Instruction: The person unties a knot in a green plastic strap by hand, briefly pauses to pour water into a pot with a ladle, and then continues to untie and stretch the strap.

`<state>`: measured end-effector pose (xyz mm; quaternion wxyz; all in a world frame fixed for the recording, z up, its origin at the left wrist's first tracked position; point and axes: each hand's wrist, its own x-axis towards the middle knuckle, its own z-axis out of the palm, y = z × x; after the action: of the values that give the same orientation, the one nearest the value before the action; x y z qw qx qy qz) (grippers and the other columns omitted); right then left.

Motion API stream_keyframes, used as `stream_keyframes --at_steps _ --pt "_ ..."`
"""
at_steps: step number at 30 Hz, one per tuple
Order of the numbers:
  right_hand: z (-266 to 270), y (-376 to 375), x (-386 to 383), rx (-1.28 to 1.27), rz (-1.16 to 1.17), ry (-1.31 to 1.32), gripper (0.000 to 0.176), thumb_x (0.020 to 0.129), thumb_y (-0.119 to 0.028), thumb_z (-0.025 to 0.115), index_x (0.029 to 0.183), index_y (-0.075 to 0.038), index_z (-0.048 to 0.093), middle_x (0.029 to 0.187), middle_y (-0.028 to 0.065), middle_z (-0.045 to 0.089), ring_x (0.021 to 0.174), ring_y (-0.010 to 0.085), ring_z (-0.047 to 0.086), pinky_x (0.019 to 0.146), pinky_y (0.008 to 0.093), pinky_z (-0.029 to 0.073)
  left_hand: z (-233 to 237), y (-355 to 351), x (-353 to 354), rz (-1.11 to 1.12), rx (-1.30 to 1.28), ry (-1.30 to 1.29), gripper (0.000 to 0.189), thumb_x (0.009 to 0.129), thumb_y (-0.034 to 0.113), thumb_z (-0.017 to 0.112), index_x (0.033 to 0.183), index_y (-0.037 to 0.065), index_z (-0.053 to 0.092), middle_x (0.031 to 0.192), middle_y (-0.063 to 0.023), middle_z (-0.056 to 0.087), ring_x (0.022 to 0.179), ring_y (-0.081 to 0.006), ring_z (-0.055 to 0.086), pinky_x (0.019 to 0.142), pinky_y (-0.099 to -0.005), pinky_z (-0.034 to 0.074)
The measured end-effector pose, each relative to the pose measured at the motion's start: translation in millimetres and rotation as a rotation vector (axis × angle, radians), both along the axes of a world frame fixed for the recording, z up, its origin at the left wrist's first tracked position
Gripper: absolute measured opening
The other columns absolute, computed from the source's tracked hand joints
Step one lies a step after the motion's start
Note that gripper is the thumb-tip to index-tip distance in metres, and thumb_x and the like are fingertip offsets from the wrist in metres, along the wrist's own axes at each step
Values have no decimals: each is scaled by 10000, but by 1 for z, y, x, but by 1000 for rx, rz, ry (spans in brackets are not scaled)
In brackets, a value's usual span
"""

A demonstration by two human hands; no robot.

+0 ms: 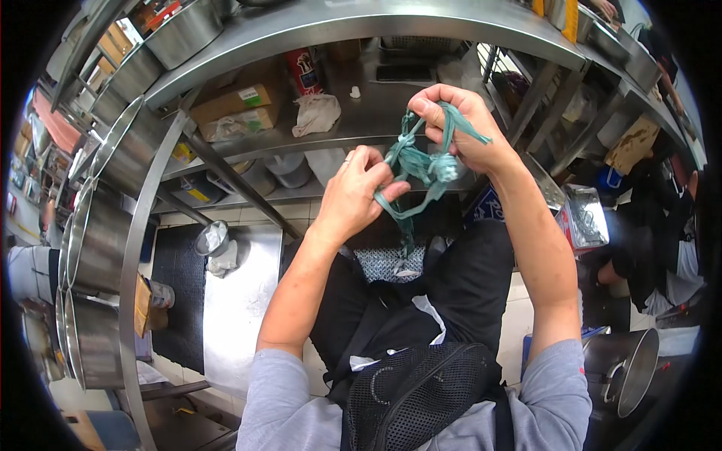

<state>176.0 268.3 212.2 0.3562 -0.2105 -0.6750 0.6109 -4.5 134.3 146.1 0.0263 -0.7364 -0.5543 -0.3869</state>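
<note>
A tangled green strip of knotted, stringy material [414,159], perhaps plastic cord, is stretched between my two hands above my knees. My left hand [357,184] pinches a loop of it at the lower left. Higher and to the right, my right hand [459,124] grips another part between thumb and fingers, with a loose end sticking out to the right. Knots bunch up in the middle, and one thin end hangs down between my legs. My fingers partly cover the strip where they hold it.
A steel shelf [342,135] ahead holds a cardboard box [233,105], a crumpled cloth [316,114] and a red container [303,73]. Large steel pots [94,301] line the left. Another pot [632,368] stands at right, near a person in dark clothes [658,210].
</note>
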Motion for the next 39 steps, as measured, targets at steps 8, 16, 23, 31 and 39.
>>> stream_keyframes --at_steps 8,16,23,31,39 --pt "17 15 14 -69 -155 200 217 982 -211 698 1082 -24 657 733 -84 503 557 -8 386 447 150 265 -29 12 -28 310 73 -90 206 924 235 702 851 44 680 861 -104 616 771 -343 645 673 -449 521" --pt "9 18 19 -127 -175 173 227 983 -235 694 1066 -25 669 715 -90 482 545 -3 366 435 165 246 -31 0 -34 313 -32 -113 179 891 218 720 932 44 717 954 -112 647 861 -350 660 742 -446 534" --pt "11 -7 0 -144 75 206 229 993 -229 681 1073 -15 675 788 -67 524 579 8 390 498 169 300 8 -14 -16 -264 -326 -87 610 814 279 812 1326 48 574 1495 -212 426 1398 -392 418 1113 -448 396" --pt "13 -20 1 -159 216 178 228 964 -251 716 1042 -39 691 738 -81 515 621 16 404 545 189 334 22 12 28 -217 -47 -825 366 906 132 763 1200 15 578 1080 -92 685 982 -149 660 858 -290 539" --pt "9 -5 15 -37 53 148 235 989 -225 687 1077 -8 683 756 -67 529 608 22 410 536 175 329 35 10 24 -118 -35 -702 159 957 131 702 1054 11 662 879 5 667 827 -78 617 782 -246 507"
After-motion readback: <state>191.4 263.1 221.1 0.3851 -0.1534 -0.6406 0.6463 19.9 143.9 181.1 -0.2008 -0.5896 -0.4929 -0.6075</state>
